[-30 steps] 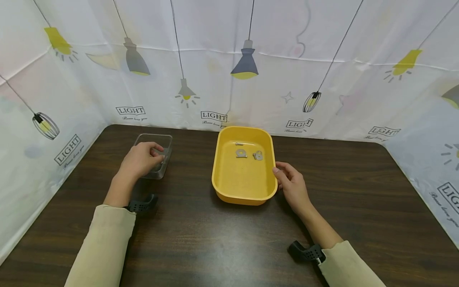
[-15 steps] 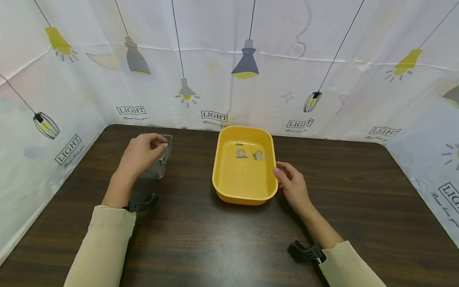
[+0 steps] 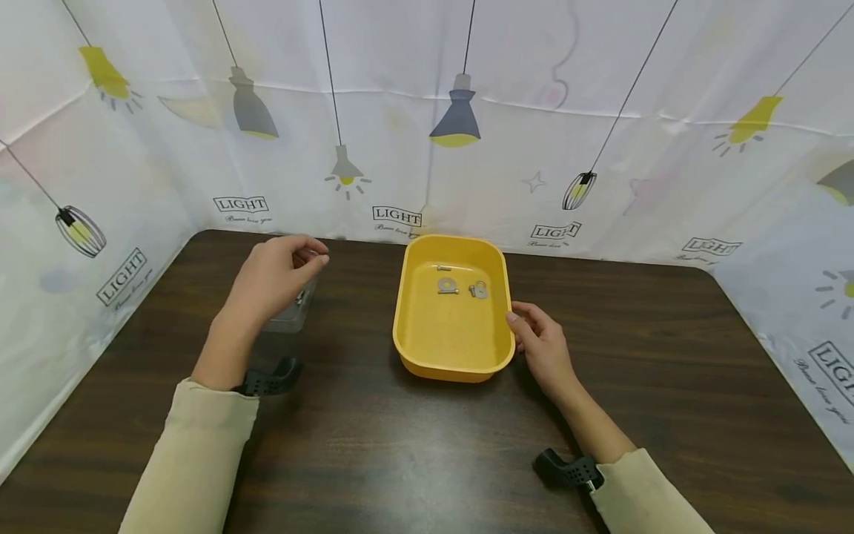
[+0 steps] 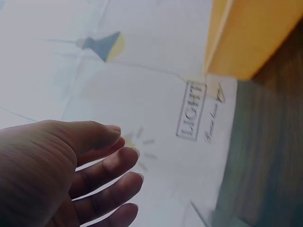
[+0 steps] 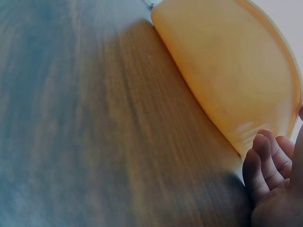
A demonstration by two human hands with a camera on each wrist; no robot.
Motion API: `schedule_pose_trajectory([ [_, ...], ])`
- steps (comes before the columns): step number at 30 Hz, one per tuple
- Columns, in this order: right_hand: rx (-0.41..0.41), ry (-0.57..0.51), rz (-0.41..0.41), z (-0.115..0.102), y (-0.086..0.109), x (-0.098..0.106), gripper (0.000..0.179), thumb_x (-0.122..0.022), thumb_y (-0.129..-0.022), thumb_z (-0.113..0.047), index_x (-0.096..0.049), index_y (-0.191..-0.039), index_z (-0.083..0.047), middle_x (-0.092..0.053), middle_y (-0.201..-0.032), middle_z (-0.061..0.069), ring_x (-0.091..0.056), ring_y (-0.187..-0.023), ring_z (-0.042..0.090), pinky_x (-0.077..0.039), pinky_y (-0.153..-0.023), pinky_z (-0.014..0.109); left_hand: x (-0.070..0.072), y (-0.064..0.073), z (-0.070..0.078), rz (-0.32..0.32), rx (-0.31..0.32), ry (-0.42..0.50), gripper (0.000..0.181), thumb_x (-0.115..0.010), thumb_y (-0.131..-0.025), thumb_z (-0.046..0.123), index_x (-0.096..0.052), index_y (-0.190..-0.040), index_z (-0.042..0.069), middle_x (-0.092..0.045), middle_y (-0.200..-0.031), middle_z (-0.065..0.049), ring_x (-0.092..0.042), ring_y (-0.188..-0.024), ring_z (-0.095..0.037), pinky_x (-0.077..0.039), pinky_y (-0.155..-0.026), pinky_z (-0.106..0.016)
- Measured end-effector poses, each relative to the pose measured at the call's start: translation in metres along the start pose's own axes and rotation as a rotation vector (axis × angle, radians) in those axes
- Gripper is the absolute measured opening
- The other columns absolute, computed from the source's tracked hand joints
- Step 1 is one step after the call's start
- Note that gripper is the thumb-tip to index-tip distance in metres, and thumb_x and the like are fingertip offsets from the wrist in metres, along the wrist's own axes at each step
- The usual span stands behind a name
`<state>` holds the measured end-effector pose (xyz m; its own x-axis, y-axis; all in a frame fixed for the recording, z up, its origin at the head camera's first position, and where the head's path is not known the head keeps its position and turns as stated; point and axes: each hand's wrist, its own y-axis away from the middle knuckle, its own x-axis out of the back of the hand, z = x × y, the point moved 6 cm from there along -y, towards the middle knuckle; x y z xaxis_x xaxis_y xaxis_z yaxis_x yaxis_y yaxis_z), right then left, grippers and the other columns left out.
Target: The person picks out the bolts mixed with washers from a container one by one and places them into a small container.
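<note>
Pale sleeves (image 3: 190,460) enter at the lower left and lower right of the head view, above a dark wooden table (image 3: 414,460). Right of centre, the right hand (image 3: 547,352) holds the rim of a yellow tub (image 3: 454,337), thumb on the edge; screws (image 3: 448,291) and washers (image 3: 483,294) lie in its far half. At left, the left hand (image 3: 267,278) hovers over a clear box (image 3: 288,324), thumb and forefinger together; whether they pinch anything I cannot tell. A lamp-printed curtain (image 3: 494,178) hangs behind.
</note>
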<state>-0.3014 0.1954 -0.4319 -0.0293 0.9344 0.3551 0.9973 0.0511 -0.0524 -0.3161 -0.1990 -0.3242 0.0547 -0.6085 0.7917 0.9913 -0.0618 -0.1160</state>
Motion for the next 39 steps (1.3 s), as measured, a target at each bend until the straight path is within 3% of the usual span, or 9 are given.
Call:
schedule_pose_trajectory([
  [7, -0.005, -0.024, -0.006, 0.001, 0.000, -0.002, 0.043, -0.054, -0.104, -0.034, -0.059, -0.135, -0.004, -0.062, -0.086, 0.004, -0.059, -0.067, 0.007, -0.054, -0.063, 0.022, -0.007, -0.004, 0.032, -0.016, -0.054, 0.019, 0.025, -0.061, -0.101, 0.031, -0.070, -0.118, 0.016, -0.073, -0.106, -0.006, -0.065, -0.095, -0.025, -0.052, -0.084, -0.044],
  [15, -0.009, -0.005, 0.003, 0.001, 0.001, 0.003, 0.042, -0.055, -0.104, -0.034, -0.060, -0.134, -0.005, -0.060, -0.083, 0.002, -0.058, -0.066, 0.008, -0.053, -0.063, 0.022, -0.032, -0.024, 0.071, -0.108, -0.089, 0.086, 0.026, -0.062, -0.100, 0.033, -0.069, -0.119, 0.017, -0.071, -0.107, -0.006, -0.064, -0.097, -0.024, -0.055, -0.084, -0.042],
  [24, -0.011, -0.010, -0.010, 0.000, 0.001, 0.001, 0.044, -0.054, -0.104, -0.036, -0.059, -0.136, -0.005, -0.062, -0.090, 0.015, -0.059, -0.068, 0.009, -0.054, -0.064, 0.023, -0.053, -0.044, 0.127, -0.196, -0.155, 0.151, 0.027, -0.062, -0.100, 0.030, -0.068, -0.122, 0.015, -0.069, -0.110, -0.004, -0.063, -0.099, -0.022, -0.056, -0.083, -0.037],
  [29, -0.007, -0.019, -0.004, 0.002, 0.001, -0.001, 0.043, -0.055, -0.104, -0.035, -0.060, -0.135, -0.005, -0.062, -0.089, 0.014, -0.059, -0.067, 0.008, -0.054, -0.064, 0.023, -0.080, -0.055, 0.128, -0.308, -0.205, 0.216, 0.029, -0.065, -0.099, 0.026, -0.068, -0.123, 0.011, -0.069, -0.111, -0.007, -0.064, -0.099, -0.023, -0.056, -0.086, -0.037],
  [34, -0.004, 0.007, 0.006, 0.000, 0.000, -0.001, 0.043, -0.054, -0.104, -0.036, -0.060, -0.135, -0.006, -0.061, -0.085, 0.006, -0.058, -0.066, 0.008, -0.053, -0.063, 0.022, -0.115, -0.066, 0.115, -0.407, -0.270, 0.184, 0.029, -0.065, -0.098, 0.020, -0.069, -0.124, 0.007, -0.071, -0.108, -0.007, -0.066, -0.096, -0.021, -0.054, -0.085, -0.034],
  [39, 0.002, 0.015, 0.007, 0.000, 0.000, -0.001, 0.042, -0.055, -0.104, -0.034, -0.060, -0.134, -0.005, -0.059, -0.080, 0.001, -0.057, -0.065, 0.008, -0.053, -0.063, 0.023, -0.137, -0.072, 0.110, -0.465, -0.307, 0.147, 0.024, -0.062, -0.098, 0.011, -0.071, -0.118, 0.004, -0.072, -0.106, -0.009, -0.063, -0.094, -0.020, -0.052, -0.084, -0.032],
])
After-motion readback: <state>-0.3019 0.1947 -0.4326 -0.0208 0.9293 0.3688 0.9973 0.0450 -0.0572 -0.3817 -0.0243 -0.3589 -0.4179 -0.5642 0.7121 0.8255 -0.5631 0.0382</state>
